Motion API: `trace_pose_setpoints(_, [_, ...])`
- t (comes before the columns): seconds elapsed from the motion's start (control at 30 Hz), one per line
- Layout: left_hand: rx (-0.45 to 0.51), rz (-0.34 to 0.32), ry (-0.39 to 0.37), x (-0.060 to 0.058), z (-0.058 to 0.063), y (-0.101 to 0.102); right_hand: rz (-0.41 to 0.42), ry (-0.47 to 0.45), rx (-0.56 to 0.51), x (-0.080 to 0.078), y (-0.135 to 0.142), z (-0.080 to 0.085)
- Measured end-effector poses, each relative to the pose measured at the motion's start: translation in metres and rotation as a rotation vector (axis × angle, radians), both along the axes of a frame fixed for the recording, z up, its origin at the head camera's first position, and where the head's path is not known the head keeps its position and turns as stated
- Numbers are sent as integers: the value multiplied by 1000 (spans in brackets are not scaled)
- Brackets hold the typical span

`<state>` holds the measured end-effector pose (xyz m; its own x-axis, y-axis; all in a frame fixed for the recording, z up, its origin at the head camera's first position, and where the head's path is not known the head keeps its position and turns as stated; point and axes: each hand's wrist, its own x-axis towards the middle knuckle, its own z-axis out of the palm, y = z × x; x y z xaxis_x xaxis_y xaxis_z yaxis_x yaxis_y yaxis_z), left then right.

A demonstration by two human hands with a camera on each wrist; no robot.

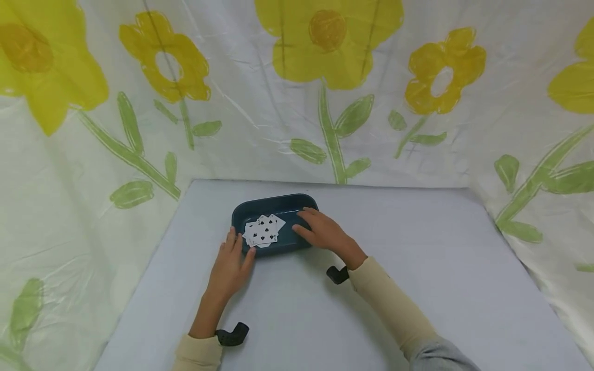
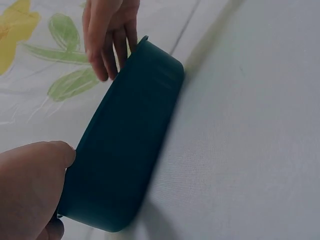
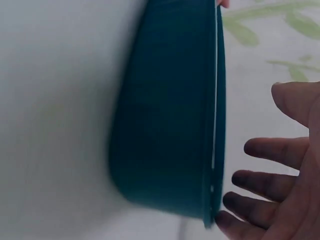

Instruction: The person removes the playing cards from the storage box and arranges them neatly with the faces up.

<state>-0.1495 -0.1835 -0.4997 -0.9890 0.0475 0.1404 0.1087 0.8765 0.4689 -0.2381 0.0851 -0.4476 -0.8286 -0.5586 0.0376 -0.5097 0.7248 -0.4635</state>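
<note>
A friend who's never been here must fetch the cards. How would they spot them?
On the pale table, near its far edge, sits a dark teal tray. Inside, at the end by the left hand, lies a loose pile of cards. White, with black spades on the top one, they stand out from the tray's plain dark floor.

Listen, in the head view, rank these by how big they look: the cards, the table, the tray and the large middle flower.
1. Table
2. Middle flower, though its top is cut off
3. Tray
4. Cards
</note>
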Motion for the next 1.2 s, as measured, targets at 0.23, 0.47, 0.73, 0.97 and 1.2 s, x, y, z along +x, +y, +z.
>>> trace_pose_setpoints(0.23, [-13, -15, 29, -5, 5, -1, -16, -138, 15, -32, -34, -2])
trace_pose_setpoints(0.47, [-17, -16, 9, -5, 5, 0, -54, -227, 154, -48, -57, 4])
trace_pose_setpoints(0.73, [-27, -28, 47, 0, 5, -1, -71, -266, 343, -53, -87, 1])
trace_pose_setpoints(0.97, [-41, -14, 22, 2, 6, -3, -140, -285, 389, -48, -120, 4])
trace_pose_setpoints(1.2, [-32, -36, 27, 3, 3, -2, -283, -146, 393, -41, -138, -7])
